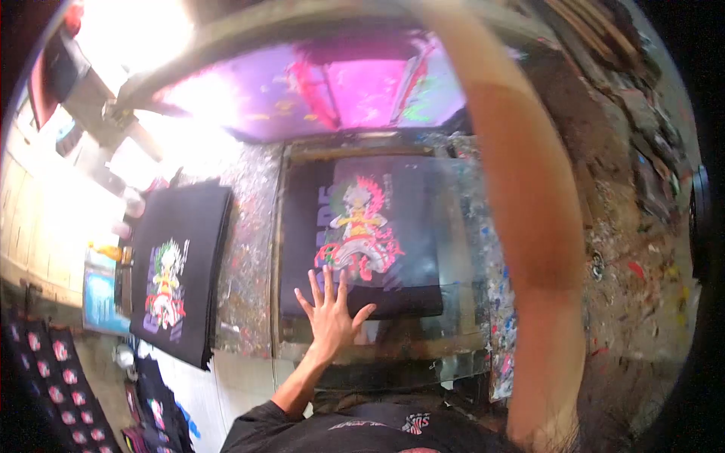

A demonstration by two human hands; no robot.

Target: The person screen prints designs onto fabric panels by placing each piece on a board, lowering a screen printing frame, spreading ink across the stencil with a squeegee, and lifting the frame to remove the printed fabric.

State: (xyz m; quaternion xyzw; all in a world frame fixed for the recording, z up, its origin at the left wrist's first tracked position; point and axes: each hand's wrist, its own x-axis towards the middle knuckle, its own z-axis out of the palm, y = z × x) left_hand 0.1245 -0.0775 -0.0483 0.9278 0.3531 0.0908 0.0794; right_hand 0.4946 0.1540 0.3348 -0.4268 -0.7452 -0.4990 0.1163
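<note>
My left hand (328, 313) is spread flat, palm down, with its fingertips over the lower edge of a black fabric panel (415, 249). A colourful cartoon print (361, 226) with purple lettering beside it covers the middle of the panel. The panel lies on a glass-like printing board (464, 302). My right arm (529, 189) reaches up past the right side of the panel to the top edge of the view, where its hand is out of sight. Near that end of the arm, a printing screen (362, 83) with pink and purple mesh stands raised behind the panel.
To the left lies a stack of printed black fabric (181, 264) on the paint-spattered table (249, 226). A blue container (106, 294) sits beyond it. Printed dark pieces (60, 377) are at the lower left. Wooden strips (596, 38) lie at upper right.
</note>
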